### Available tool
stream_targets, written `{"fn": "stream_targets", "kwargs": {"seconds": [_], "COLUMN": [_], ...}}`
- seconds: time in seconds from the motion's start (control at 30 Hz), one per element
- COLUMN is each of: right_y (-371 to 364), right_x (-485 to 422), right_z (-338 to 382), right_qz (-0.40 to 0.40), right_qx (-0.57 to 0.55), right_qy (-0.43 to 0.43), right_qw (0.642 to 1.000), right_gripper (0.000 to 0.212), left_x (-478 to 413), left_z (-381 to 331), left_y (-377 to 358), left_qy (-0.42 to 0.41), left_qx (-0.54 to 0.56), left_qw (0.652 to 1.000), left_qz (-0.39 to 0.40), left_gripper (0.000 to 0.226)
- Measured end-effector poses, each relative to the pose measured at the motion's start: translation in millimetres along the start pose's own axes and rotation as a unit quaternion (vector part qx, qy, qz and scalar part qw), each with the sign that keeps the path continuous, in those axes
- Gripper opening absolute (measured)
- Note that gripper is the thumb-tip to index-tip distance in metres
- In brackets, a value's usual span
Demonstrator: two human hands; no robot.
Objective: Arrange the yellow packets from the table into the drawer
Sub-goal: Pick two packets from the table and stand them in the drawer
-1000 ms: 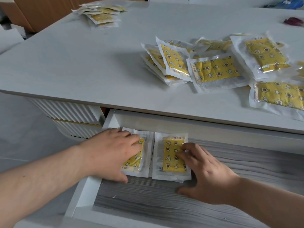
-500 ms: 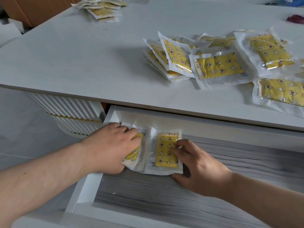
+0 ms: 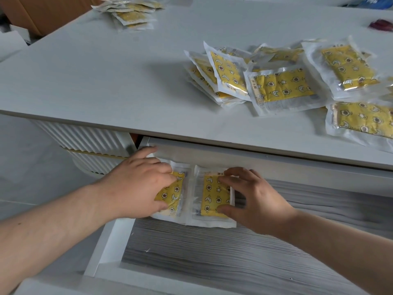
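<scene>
Two yellow packets lie side by side in the back left corner of the open drawer (image 3: 212,262). My left hand (image 3: 138,186) rests flat on the left packet (image 3: 172,193), covering most of it. My right hand (image 3: 253,199) grips the right packet (image 3: 210,196) by its right edge, fingers on top and thumb at the near corner. A heap of several more yellow packets (image 3: 282,84) lies on the white table (image 3: 106,81) at the right.
A second small pile of packets (image 3: 129,14) sits at the table's far left. A dark red object (image 3: 381,25) lies at the far right. A white ribbed cabinet (image 3: 89,143) stands left of the drawer. The drawer floor is grey wood grain.
Both hands have pushed the two packets further back towards the drawer's rear left corner. My right hand's fingers have shifted onto the right packet's upper right edge.
</scene>
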State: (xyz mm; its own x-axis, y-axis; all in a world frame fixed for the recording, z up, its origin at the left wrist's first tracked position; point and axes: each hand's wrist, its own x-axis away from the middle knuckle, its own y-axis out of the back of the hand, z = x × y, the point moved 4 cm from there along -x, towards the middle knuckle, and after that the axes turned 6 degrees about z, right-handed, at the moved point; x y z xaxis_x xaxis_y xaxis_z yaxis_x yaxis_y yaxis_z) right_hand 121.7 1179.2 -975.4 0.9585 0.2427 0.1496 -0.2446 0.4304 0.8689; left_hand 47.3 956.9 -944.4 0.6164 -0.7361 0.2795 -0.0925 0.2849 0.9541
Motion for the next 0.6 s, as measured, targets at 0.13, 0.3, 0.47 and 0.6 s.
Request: {"fn": "stream_targets", "kwargs": {"seconds": [0.13, 0.3, 0.47, 0.6], "right_y": [-4.4, -5.8, 12.5, 13.6], "right_x": [0.6, 1.7, 11.9, 15.9], "right_z": [2.7, 5.5, 8.9, -1.9], "right_qz": [-0.007, -0.006, -0.022, -0.052], "right_qx": [0.009, 0.003, -0.138, -0.488], "right_qy": [-0.019, -0.035, -0.123, -0.325], "right_qw": [1.000, 0.999, 0.982, 0.808], "right_gripper": [0.067, 0.068, 0.060, 0.033], "left_x": [-1.4, -1.6, -0.2, 0.0], "left_z": [-1.6, -1.6, -2.3, -2.9], "left_y": [0.7, -1.5, -2.1, -1.2], "left_qy": [-0.001, -0.004, -0.003, -0.002], "left_qx": [-0.009, -0.007, -0.005, -0.010], "left_qw": [1.000, 1.000, 1.000, 0.999], "left_qz": [0.003, -0.008, -0.019, -0.030], "left_gripper": [0.056, 0.058, 0.054, 0.053]}}
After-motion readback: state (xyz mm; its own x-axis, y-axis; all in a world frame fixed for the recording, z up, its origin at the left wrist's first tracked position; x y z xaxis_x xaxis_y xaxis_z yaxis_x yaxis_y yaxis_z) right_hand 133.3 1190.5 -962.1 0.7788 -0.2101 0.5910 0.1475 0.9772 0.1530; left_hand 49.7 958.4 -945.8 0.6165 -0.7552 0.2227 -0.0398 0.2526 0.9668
